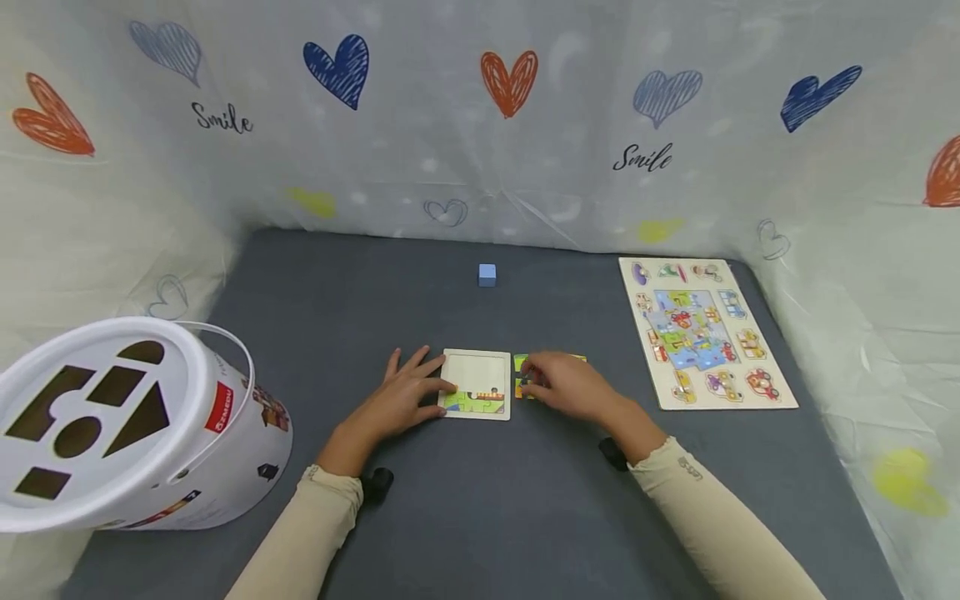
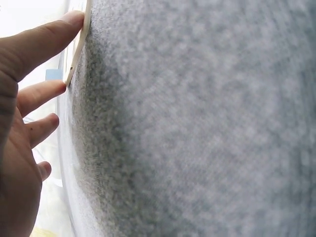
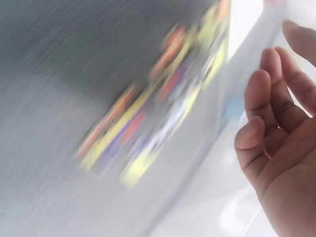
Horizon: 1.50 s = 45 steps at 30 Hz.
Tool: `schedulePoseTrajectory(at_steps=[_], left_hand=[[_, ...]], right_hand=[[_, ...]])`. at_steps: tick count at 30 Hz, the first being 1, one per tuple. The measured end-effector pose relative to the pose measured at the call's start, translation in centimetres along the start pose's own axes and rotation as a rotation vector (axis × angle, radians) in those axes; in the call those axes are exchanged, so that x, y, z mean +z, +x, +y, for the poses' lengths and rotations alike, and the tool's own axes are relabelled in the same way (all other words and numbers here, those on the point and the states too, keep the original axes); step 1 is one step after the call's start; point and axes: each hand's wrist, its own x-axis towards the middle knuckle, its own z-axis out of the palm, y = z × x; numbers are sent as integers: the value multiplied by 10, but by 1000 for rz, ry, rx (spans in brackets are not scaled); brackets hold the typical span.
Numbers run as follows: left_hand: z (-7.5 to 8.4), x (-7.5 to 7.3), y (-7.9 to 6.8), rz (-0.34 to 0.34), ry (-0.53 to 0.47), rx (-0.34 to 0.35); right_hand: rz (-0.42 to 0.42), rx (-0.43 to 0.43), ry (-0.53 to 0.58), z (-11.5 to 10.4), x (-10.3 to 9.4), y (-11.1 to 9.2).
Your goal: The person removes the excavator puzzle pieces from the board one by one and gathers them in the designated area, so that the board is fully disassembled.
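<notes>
A small square puzzle tray point(image 1: 477, 367) lies mid-table in the head view, with colourful puzzle pieces point(image 1: 474, 403) along its lower part and bare wood above. My left hand point(image 1: 397, 402) is spread at the tray's left side, thumb and index fingertip touching its edge in the left wrist view. Just right of the tray, my right hand point(image 1: 567, 383) hovers over loose puzzle pieces point(image 1: 519, 363) and partly hides them. Those pieces look blurred in the right wrist view, where the fingers point(image 3: 259, 91) are loosely bent, apart from the thumb, with nothing seen between them.
A blue cube point(image 1: 487, 276) sits beyond the tray. On the right lies a larger wooden puzzle board point(image 1: 716, 392) with vehicle pictures and pieces piled at its middle. To the left stands a white bucket point(image 1: 247, 450) with shape holes in its lid.
</notes>
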Motion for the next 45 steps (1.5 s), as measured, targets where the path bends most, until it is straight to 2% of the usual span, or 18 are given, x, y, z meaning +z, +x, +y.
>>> schedulePoseTrajectory(at_steps=[4,8,13,21,35,45], left_hand=[[0,4,2,1,16,-18],[-2,7,1,-10,30,-29],[-2,4,1,-8,51,-30],[-5,0,3,6,49,-22],[-6,1,4,12,28,-20],[-6,0,3,1,26,-19]], right_hand=[[-39,-135,-62,-24,19,26],[-91,-174,-121,-37,35,42],[-101,-178,-131,-40,41,49],[-126,-180,-53,-39,42,53],[-231,-114,67,-42,36,61],[-253,-114,72,-42,36,62]])
